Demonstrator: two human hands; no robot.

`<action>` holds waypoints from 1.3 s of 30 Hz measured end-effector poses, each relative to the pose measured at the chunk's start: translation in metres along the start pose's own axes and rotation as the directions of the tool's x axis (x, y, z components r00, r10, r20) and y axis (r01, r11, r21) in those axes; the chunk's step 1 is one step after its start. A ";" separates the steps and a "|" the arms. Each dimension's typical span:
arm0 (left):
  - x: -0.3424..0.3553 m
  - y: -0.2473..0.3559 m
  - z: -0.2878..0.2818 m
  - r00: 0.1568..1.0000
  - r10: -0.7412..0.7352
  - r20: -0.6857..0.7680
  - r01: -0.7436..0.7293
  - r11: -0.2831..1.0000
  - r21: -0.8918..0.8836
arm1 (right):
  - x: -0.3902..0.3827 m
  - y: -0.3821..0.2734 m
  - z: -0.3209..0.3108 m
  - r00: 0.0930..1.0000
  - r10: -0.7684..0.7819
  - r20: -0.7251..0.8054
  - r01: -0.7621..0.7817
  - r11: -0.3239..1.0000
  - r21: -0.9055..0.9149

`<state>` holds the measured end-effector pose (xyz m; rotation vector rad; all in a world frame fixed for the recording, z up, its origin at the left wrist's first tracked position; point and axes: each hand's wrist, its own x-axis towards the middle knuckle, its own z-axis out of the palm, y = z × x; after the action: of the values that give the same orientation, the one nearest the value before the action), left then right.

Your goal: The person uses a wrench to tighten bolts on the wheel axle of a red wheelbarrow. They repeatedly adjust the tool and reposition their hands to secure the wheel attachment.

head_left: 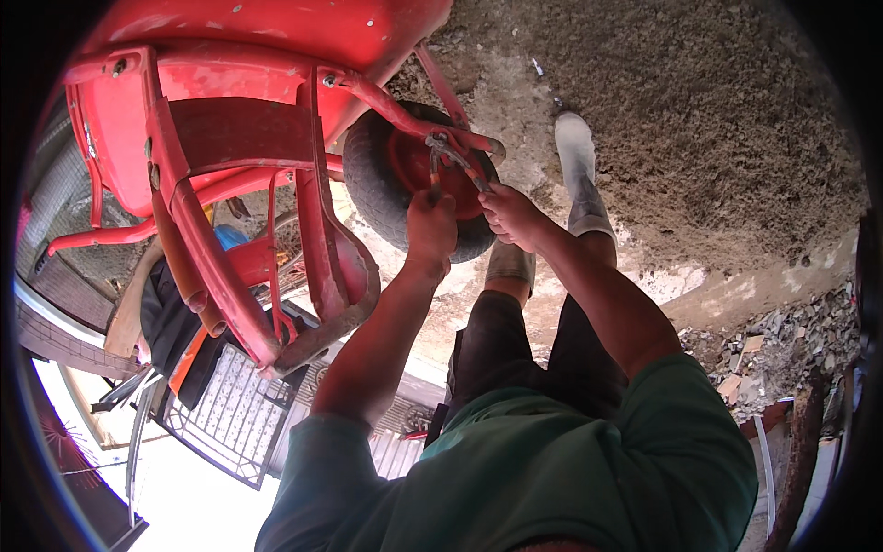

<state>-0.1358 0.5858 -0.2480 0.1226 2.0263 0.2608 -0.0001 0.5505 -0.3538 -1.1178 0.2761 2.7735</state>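
A red wheelbarrow (248,66) is tipped over, its legs and frame toward me. Its black tyre (372,170) surrounds a red hub, beside the frame bar. At the axle end by the bar are the metal jaws of pliers (446,147) with orange grips. My left hand (432,225) is closed around one orange grip, below the jaws. Closed on the other grip, to the right, is my right hand (509,216). I cannot tell whether the two grips belong to one tool or two. The palms and the nut or bolt in the jaws are hidden.
Loose brown soil (708,120) spreads at the far right. My white-grey boot (576,147) stands on the dirty concrete. Rubble (791,345) lies on the right. Behind the wheelbarrow's legs are a black bag (175,308) and a metal grille (225,414).
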 end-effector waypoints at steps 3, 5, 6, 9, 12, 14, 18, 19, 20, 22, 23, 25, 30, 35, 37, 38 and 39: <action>0.000 -0.001 -0.001 0.999 -0.011 0.035 0.013 0.999 -0.049 | -0.004 -0.006 0.003 0.997 0.031 -0.074 -0.036 0.997 -0.074; 0.000 -0.002 -0.004 0.997 -0.024 0.071 0.028 0.998 -0.064 | -0.010 -0.017 0.010 0.992 0.007 -0.124 -0.034 0.976 -0.215; 0.002 -0.002 -0.006 0.996 -0.017 0.084 0.023 0.997 -0.068 | -0.012 -0.020 0.013 0.989 -0.007 -0.148 -0.036 0.958 -0.284; 0.005 -0.004 -0.007 0.994 -0.012 0.107 0.021 0.996 -0.081 | -0.006 -0.027 0.012 0.984 -0.068 -0.167 -0.015 0.891 -0.455; 0.001 -0.011 -0.004 0.996 -0.020 0.085 0.026 0.998 -0.065 | -0.010 -0.020 0.011 0.964 -0.112 -0.241 -0.068 0.773 -0.631; 0.007 -0.016 -0.003 0.997 0.035 0.074 -0.033 0.999 -0.027 | -0.004 -0.015 0.003 0.962 -0.180 -0.205 -0.008 0.730 -0.683; 0.018 -0.022 -0.006 0.990 0.119 0.077 -0.123 0.991 0.057 | 0.011 -0.002 -0.005 0.929 -0.333 -0.163 0.079 0.606 -0.791; 0.020 -0.019 -0.008 0.990 0.106 0.096 -0.114 0.991 0.072 | 0.011 -0.002 -0.006 0.939 -0.289 -0.185 0.040 0.628 -0.777; 0.017 -0.015 -0.011 0.989 0.090 0.114 -0.100 0.991 0.087 | 0.001 -0.014 0.008 0.948 -0.240 -0.208 -0.003 0.648 -0.762; 0.005 0.008 -0.010 0.992 0.089 0.087 -0.110 0.956 0.273 | -0.008 -0.029 0.021 0.955 -0.198 -0.220 -0.029 0.678 -0.735; -0.002 0.017 -0.011 0.993 0.092 0.068 -0.111 0.926 0.362 | -0.009 -0.033 0.025 0.959 -0.194 -0.208 -0.017 0.692 -0.722; -0.004 0.003 -0.015 0.948 0.310 0.070 -0.282 0.720 0.635 | -0.013 -0.041 0.030 0.967 -0.172 -0.188 -0.006 0.721 -0.693; -0.040 0.019 -0.018 0.975 0.189 0.121 -0.218 0.671 0.708 | -0.005 -0.033 0.015 0.987 -0.093 -0.131 0.003 0.825 -0.565; -0.042 -0.009 -0.021 0.939 0.326 0.109 -0.317 0.697 0.643 | -0.007 -0.022 0.005 0.996 -0.015 -0.083 -0.011 0.951 -0.309; -0.043 -0.015 -0.015 0.936 0.345 0.065 -0.308 0.716 0.626 | -0.009 -0.024 0.003 0.998 -0.006 -0.055 -0.008 0.967 -0.256; -0.044 -0.017 -0.013 0.934 0.354 0.045 -0.304 0.724 0.619 | -0.009 -0.024 0.002 0.999 -0.008 -0.047 -0.003 0.968 -0.250; -0.044 -0.019 -0.013 0.925 0.378 0.043 -0.326 0.730 0.600 | -0.009 -0.024 0.002 0.999 -0.011 -0.038 0.001 0.970 -0.244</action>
<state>-0.1268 0.5568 -0.2084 0.9230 2.0916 -0.1610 0.0102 0.5734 -0.3490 -1.2223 -0.0679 2.8411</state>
